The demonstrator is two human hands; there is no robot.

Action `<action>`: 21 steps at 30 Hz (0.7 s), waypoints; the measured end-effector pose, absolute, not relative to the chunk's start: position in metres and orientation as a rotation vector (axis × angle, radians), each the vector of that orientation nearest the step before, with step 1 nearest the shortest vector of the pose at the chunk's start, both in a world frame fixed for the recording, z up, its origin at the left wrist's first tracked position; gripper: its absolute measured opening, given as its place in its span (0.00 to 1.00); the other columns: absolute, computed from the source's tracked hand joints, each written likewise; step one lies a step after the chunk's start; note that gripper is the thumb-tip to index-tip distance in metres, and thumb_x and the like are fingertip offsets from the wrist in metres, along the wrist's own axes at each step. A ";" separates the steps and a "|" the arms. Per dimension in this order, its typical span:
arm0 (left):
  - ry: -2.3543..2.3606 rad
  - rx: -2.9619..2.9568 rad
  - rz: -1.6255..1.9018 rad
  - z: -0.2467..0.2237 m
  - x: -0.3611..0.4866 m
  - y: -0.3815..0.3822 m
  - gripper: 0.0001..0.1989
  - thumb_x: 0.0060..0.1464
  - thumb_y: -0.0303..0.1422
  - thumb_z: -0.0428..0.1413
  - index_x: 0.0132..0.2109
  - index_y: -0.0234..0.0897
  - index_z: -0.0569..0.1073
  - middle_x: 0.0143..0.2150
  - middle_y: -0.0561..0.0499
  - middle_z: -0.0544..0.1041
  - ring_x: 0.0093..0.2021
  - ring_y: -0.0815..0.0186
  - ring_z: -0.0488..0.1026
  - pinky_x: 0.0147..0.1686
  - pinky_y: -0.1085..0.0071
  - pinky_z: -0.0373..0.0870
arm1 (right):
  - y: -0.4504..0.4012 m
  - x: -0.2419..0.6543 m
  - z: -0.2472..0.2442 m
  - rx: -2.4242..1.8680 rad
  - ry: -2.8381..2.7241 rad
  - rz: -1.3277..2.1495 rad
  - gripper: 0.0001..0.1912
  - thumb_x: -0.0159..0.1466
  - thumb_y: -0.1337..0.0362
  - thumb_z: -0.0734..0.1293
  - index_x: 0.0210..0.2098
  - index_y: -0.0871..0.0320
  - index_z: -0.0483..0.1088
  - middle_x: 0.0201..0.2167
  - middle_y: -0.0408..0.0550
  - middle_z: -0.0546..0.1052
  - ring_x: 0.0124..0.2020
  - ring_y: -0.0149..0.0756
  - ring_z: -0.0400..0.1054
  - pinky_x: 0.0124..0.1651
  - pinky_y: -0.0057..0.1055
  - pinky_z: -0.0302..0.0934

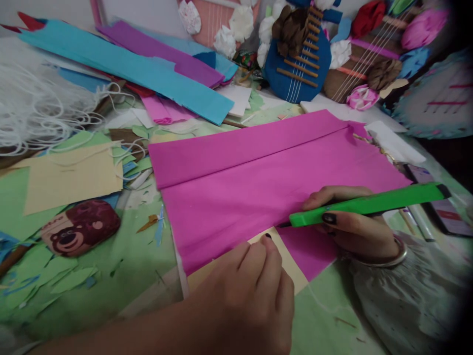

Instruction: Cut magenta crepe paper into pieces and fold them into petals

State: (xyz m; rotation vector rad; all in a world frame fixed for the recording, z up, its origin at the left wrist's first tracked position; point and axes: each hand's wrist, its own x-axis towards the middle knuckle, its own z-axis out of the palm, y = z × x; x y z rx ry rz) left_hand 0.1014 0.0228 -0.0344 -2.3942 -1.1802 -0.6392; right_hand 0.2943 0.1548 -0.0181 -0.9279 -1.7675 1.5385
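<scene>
Pale green covering is spreading across the table, with paper scraps littering its left part. On it, in the middle and right before the person, a pink sheet is lying with a long band folding along its far side. Beyond its far left corner, a blue strip of paper is lying slantwise near a purple one. White string is sprawling in loops at the far left. At the back, a blue lute-shaped craft is standing among other flower-decked pieces.

The left hand is pressing down with its fingers curling close together; whether it is also pinching anything I cannot tell. The right hand is clamping its thumb and fingers around a green tool. Beneath the left fingers, a yellow card is covering part of the pink sheet's near edge. To the right, a phone is lying behind the right wrist, and to the left a bear-faced pouch is resting. A bangle is circling the right wrist. Smallest, the tool's dark tip is pointing at the card's far corner, just beside it.
</scene>
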 end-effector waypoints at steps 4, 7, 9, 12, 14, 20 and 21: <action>-1.170 -2.381 -0.624 -0.037 0.101 0.022 0.12 0.57 0.29 0.47 0.40 0.28 0.74 0.41 0.36 0.77 0.32 0.60 0.73 0.28 0.66 0.65 | 0.156 0.294 -0.020 -0.923 -1.801 1.514 0.11 0.52 0.60 0.70 0.33 0.57 0.77 0.23 0.47 0.75 0.19 0.30 0.61 0.18 0.26 0.51; -1.182 -2.402 -0.603 -0.038 0.102 0.023 0.12 0.56 0.28 0.45 0.39 0.28 0.73 0.42 0.34 0.77 0.30 0.60 0.73 0.27 0.66 0.65 | 0.154 0.290 -0.018 -0.917 -1.774 1.530 0.10 0.51 0.60 0.71 0.31 0.58 0.77 0.21 0.46 0.74 0.19 0.30 0.60 0.18 0.26 0.51; -1.170 -2.411 -0.589 -0.037 0.102 0.024 0.12 0.56 0.27 0.45 0.39 0.28 0.73 0.42 0.34 0.77 0.29 0.60 0.72 0.26 0.66 0.65 | 0.151 0.287 -0.013 -0.919 -1.639 1.555 0.10 0.53 0.57 0.69 0.29 0.57 0.76 0.19 0.45 0.74 0.16 0.28 0.58 0.16 0.25 0.50; -1.142 -2.441 -0.570 -0.036 0.102 0.025 0.13 0.56 0.26 0.45 0.40 0.28 0.73 0.43 0.33 0.77 0.29 0.60 0.72 0.25 0.66 0.64 | 0.143 0.286 -0.005 -1.001 -1.465 1.444 0.12 0.58 0.54 0.65 0.32 0.54 0.76 0.20 0.44 0.75 0.15 0.27 0.58 0.14 0.24 0.49; -1.133 -2.454 -0.556 -0.035 0.102 0.024 0.12 0.56 0.27 0.46 0.40 0.26 0.73 0.44 0.32 0.76 0.30 0.59 0.73 0.25 0.65 0.64 | 0.134 0.289 -0.001 -1.113 -1.493 1.347 0.15 0.60 0.53 0.64 0.38 0.54 0.76 0.23 0.45 0.77 0.16 0.29 0.62 0.15 0.25 0.53; -1.106 -2.429 -0.500 -0.038 0.103 0.021 0.19 0.56 0.30 0.50 0.50 0.19 0.71 0.45 0.31 0.76 0.35 0.55 0.74 0.28 0.64 0.66 | 0.095 0.301 -0.006 -1.303 -1.707 0.863 0.17 0.60 0.55 0.66 0.47 0.51 0.74 0.34 0.47 0.80 0.27 0.37 0.74 0.27 0.31 0.70; -1.102 -2.430 -0.491 -0.038 0.103 0.021 0.19 0.56 0.30 0.50 0.51 0.18 0.70 0.46 0.31 0.75 0.35 0.55 0.74 0.28 0.64 0.66 | 0.090 0.302 -0.009 -1.332 -1.736 0.795 0.18 0.59 0.56 0.67 0.49 0.50 0.73 0.34 0.47 0.80 0.27 0.37 0.75 0.29 0.31 0.71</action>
